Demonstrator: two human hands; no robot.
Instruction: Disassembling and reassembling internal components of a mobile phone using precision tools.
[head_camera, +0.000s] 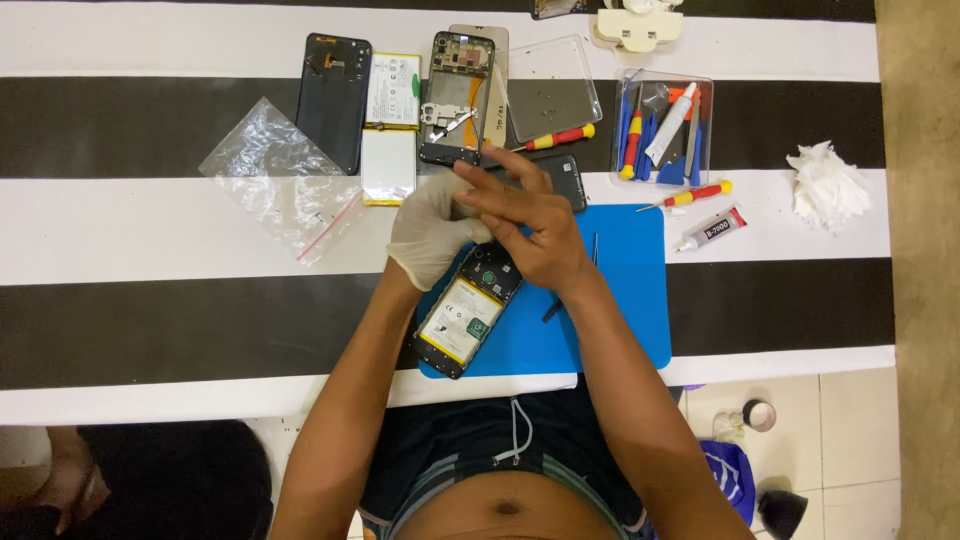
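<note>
While the gloved left hand (432, 232) and bare right hand (528, 222) meet, fingers touching, over the opened phone (468, 310) on the blue mat (620, 300), neither visibly grips it; thin, rigid, with exposed fragile boards, it looks best held by its edges.

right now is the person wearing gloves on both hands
No, only the left hand has a white glove; the right hand is bare, held over the opened phone on the blue mat.
</note>
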